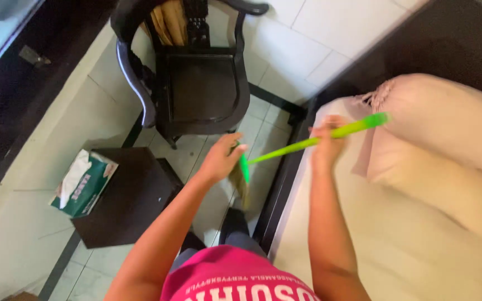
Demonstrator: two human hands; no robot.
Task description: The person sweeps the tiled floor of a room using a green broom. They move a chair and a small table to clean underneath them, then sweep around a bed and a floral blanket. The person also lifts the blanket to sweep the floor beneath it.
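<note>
Pink shirt (235,278) sat nearest. Beyond it, left hand (221,159) closed around the green broom (308,142) near its bristles; right hand (327,139) gripped the handle over the bed (397,245). Keeping both grips firm seemed wise. Beyond the broom stood a chair (196,83).

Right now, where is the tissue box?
In the head view, the tissue box sits at the left, on the corner of a small dark table, below the dark chair and left of the left hand.

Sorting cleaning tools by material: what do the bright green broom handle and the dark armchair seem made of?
The bright green broom handle looks like smooth plastic: uniform vivid colour, slight sheen. The dark armchair seems varnished wood: curved glossy arms catching highlights, carved back; motion blur leaves both uncertain.
</note>
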